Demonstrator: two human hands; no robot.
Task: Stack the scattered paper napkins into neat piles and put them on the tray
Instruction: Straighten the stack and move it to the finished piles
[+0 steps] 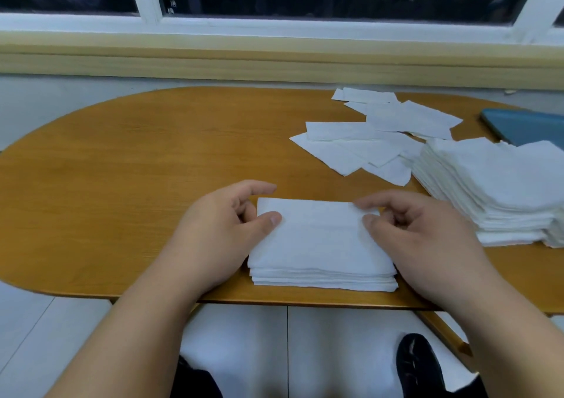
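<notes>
Our fingers [259, 187] curl round the napkin pile [320, 245], left hand [219, 235] and right hand [427, 235] seemingly pinching its sides, thumbs on top; it lies at the table [122, 184] front edge, well apart from the tray [525, 125].

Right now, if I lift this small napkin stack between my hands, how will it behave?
The napkin stack will probably feel light and floppy, being thin loose paper sheets. Its near edges look slightly uneven, so layers may slide apart if pushed. Gripping both ends, as the left hand and right hand do, should keep it together.
</notes>
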